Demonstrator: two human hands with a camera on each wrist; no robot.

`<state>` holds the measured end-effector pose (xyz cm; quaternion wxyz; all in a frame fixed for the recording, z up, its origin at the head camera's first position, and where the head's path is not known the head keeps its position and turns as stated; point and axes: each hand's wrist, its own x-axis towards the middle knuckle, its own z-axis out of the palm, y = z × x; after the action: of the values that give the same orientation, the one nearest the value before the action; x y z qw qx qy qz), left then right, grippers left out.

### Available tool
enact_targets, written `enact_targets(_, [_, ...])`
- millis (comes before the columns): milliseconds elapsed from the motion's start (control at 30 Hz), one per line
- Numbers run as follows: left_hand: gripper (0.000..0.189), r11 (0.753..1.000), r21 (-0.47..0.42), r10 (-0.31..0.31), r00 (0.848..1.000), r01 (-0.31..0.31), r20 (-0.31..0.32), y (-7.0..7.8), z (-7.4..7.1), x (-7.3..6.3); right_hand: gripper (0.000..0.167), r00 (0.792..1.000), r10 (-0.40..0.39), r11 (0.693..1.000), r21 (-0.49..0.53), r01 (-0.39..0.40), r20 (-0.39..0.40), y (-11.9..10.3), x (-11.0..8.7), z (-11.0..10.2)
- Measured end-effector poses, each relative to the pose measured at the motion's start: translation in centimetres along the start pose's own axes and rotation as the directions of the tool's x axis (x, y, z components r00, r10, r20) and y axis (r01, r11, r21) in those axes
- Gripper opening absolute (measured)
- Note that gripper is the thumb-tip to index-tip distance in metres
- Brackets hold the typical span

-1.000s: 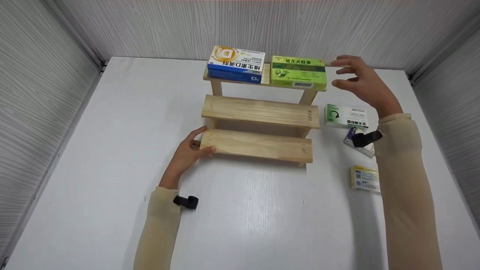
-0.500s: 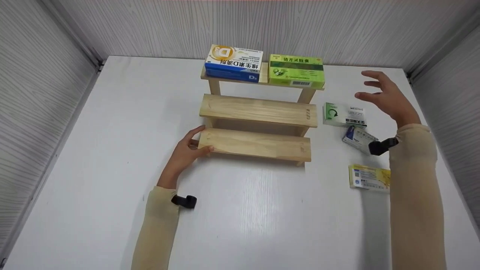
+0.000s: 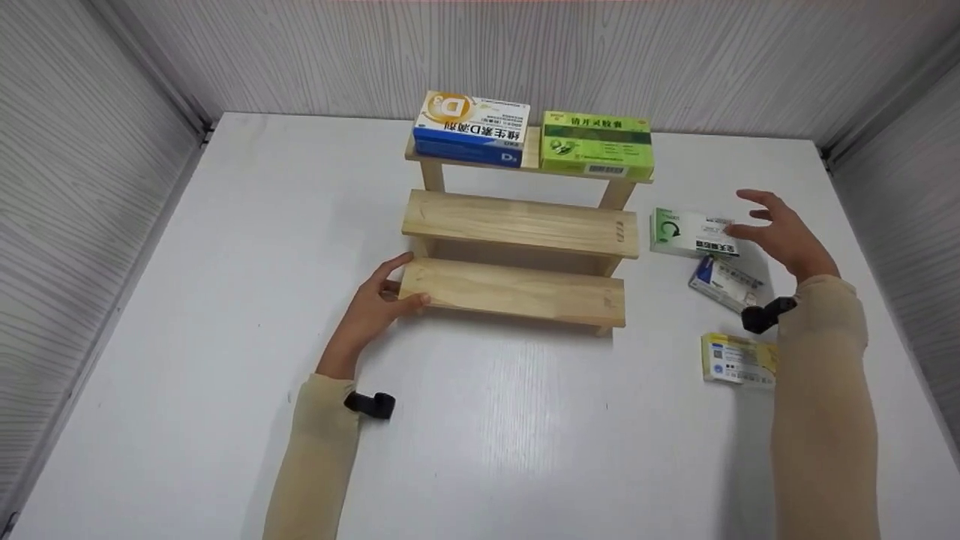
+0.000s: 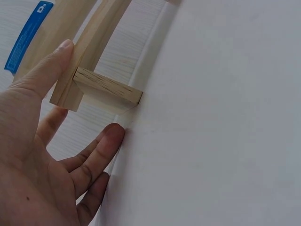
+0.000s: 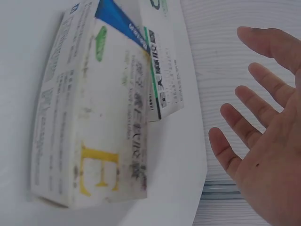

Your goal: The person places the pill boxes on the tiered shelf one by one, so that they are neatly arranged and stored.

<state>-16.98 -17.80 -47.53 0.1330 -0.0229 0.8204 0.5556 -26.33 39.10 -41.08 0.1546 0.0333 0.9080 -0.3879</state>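
A three-tier wooden display rack [image 3: 517,292] stands mid-table. My left hand [image 3: 373,304] pinches the left end of its lowest board, thumb along the front edge and index finger behind. In the left wrist view, the other fingers of that hand [image 4: 51,165] hang free beside the rack's leg [image 4: 110,89]. My right hand [image 3: 784,236] hovers at the right with fingers spread, and its thumb tip overlaps the right end of a green-and-white medicine box [image 3: 694,232]. Just below lies a white medicine box with a blue corner [image 3: 724,283], marked with a yellow E in the right wrist view.
On the top tier sit a blue-and-white vitamin D box [image 3: 471,127] and a green medicine box [image 3: 598,144]. A yellow-and-white box [image 3: 739,360] lies nearer the front right, partly behind the right sleeve [image 3: 825,405]. Grey wood-grain panels [image 3: 525,52] bound the table.
My right hand has moved away from the green box on the top tier, first rightward, then down toward the green-and-white box on the table. The left hand keeps its place on the rack.
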Motion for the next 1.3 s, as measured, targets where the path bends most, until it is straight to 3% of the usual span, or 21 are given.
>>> enact_targets(267, [0.081, 1.000, 0.003, 0.000, 1.000, 0.000, -0.003, -0.1, 0.0, 0.0, 0.083, 0.994, 0.040, 0.998, -0.046, -0.035, 0.098, 1.6, 0.5, 0.9])
enact_targets(600, [0.081, 1.000, -0.009, 0.002, 1.000, -0.002, -0.002, -0.3, -0.1, 0.1, 0.072, 0.985, 0.056, 0.988, -0.148, -0.032, 0.160, 2.0, 0.9, 1.5])
enact_targets(800, [0.081, 1.000, -0.003, -0.007, 1.000, 0.007, -0.002, -0.3, 0.0, 0.2, 0.059, 0.984, 0.018, 0.979, -0.201, 0.018, 0.176, 1.9, 1.0, 1.9])
enact_targets(1300, [0.079, 1.000, -0.005, 0.005, 1.000, -0.005, 0.002, 0.0, 0.1, -0.1, 0.051, 0.985, -0.030, 0.973, -0.220, 0.067, 0.167, 2.6, 0.5, 1.4])
